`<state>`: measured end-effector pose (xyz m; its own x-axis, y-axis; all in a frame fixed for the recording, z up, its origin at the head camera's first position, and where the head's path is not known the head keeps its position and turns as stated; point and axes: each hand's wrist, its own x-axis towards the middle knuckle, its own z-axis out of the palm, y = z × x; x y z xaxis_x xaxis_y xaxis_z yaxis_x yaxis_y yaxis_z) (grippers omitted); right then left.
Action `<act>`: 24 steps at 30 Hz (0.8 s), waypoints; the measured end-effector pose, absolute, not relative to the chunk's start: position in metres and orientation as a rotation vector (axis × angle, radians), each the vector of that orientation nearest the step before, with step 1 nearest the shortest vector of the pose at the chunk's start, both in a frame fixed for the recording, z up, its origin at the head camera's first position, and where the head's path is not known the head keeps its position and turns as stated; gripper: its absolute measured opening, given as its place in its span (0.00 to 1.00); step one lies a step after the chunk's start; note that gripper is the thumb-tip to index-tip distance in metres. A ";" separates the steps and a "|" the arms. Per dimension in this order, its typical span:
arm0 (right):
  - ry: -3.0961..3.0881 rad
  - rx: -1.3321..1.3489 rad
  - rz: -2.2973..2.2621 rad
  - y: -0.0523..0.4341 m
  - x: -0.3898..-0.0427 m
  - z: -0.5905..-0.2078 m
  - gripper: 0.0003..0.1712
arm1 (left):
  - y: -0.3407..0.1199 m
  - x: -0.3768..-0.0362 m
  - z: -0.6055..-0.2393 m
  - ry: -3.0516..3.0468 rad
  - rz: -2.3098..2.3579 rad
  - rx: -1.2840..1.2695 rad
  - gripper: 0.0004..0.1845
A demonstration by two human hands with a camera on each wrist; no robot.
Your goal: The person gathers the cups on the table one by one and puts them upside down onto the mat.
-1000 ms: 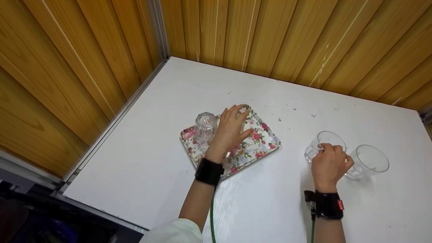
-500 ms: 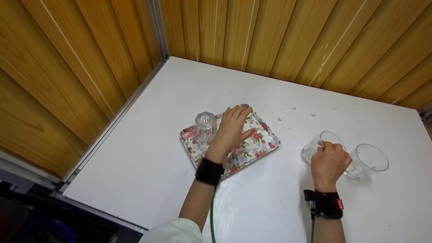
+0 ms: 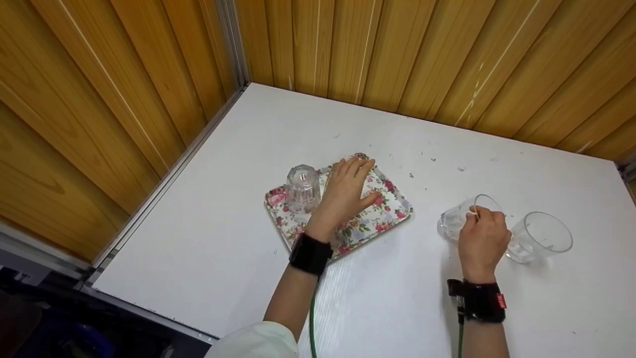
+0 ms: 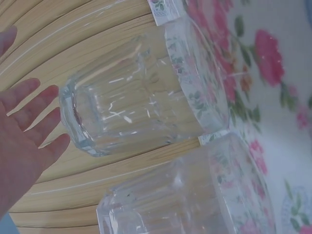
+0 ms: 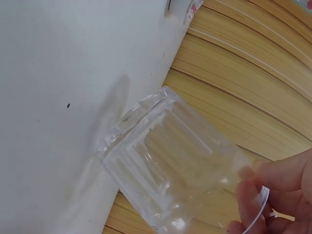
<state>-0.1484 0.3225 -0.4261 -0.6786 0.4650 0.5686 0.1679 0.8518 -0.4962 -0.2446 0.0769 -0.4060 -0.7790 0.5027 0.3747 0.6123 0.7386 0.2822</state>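
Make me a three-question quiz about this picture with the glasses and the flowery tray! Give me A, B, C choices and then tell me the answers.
1. Where are the upside-down glasses?
A. on the flowery tray
B. on the floor
C. stacked inside the glass by the right hand

2. How many glasses stand on the bare white table, off the tray?
A. none
B. two
C. five

3. What is the right hand doing with its glass?
A. pressing it flat
B. covering its mouth
C. pinching its rim and tipping it

Answers:
1 A: the upside-down glasses sit rim down on the tray, beside the left hand.
2 B: the tipped glass and another glass are on the table.
3 C: the right hand pinches the rim, and the glass leans on its base edge.
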 end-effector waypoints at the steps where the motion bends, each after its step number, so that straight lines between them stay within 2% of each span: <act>1: -2.301 -0.459 0.542 0.323 -0.148 -0.426 0.09 | 0.078 -0.244 -0.406 -2.665 -0.569 -0.883 0.37; 13: -2.275 -0.436 0.631 0.321 -0.148 -0.426 0.09 | 0.082 -0.239 -0.406 -2.656 -0.609 -0.936 0.37; 24: -2.243 -0.443 0.698 0.319 -0.149 -0.425 0.14 | 0.085 -0.238 -0.405 -2.658 -0.625 -0.962 0.37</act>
